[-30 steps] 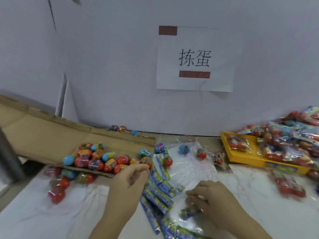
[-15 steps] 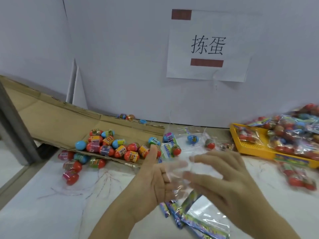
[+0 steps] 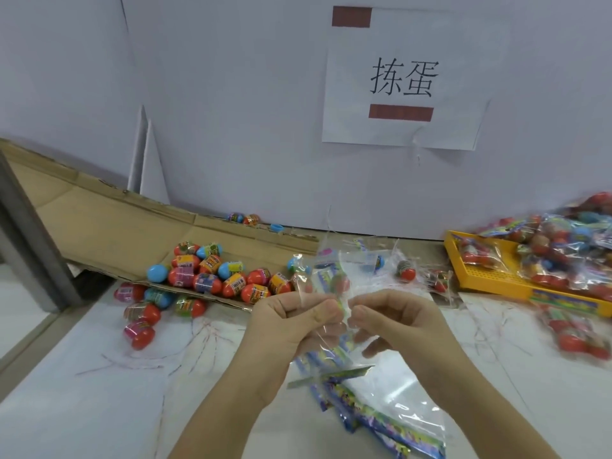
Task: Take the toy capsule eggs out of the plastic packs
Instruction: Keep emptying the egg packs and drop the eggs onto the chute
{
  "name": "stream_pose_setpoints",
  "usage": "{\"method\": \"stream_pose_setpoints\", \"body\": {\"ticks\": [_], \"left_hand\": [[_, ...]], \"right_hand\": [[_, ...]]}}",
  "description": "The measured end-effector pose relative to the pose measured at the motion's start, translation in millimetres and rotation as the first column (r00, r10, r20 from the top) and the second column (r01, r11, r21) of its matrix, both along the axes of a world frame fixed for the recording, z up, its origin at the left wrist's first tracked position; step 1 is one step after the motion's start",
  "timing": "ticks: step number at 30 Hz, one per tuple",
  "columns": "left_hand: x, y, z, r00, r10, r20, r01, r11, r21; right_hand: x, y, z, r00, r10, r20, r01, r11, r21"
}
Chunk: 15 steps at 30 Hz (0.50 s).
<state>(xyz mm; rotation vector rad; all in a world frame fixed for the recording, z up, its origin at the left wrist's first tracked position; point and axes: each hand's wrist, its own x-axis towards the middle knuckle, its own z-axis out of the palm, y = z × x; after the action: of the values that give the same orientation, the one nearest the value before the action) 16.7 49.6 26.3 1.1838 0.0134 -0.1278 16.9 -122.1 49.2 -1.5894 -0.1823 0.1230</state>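
Left hand (image 3: 294, 321) leaving egg pile (image 3: 215, 276), joining right hand (image 3: 397, 323) — both lifting clear pack (image 3: 326, 293) right of pile, fingers (image 3: 323, 311) pinching film. Likely starting tear-open; contents unclear.

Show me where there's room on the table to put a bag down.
Biggest bare patch: the near-left table, between the loose eggs and the left hand. A smaller one lies right of the right hand, before the packs. Crowded: the wrappers under the hands, and the yellow tray.

Both hands (image 3: 347, 319) pinch a clear plastic pack (image 3: 326, 286) above the table (image 3: 99, 392).
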Motion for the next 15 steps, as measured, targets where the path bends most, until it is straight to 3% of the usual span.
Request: {"method": "stream_pose_setpoints", "body": {"ticks": [5,10,12,13,15], "left_hand": [[4,4,-2,0.995,0.098,-0.008,-0.098,0.995,0.002],[5,11,0,0.996,0.083,-0.022,-0.084,0.995,-0.052],[6,15,0,0.988,0.155,-0.001,-0.155,0.988,-0.018],[8,18,-1,0.981,0.193,0.005,-0.193,0.981,-0.015],[9,24,-2,0.973,0.232,0.002,-0.232,0.971,-0.059]], "right_hand": [[10,2,8,0.995,-0.089,0.048,0.086,0.994,0.066],[27,10,6,0.997,0.074,-0.009,-0.073,0.996,0.060],[47,13,-3,0.998,-0.038,-0.040,0.042,0.994,0.102],[60,14,-9,0.991,-0.131,-0.013,0.132,0.991,0.028],[85,16,-23,0.965,-0.221,0.144,0.259,0.892,-0.370]]}}
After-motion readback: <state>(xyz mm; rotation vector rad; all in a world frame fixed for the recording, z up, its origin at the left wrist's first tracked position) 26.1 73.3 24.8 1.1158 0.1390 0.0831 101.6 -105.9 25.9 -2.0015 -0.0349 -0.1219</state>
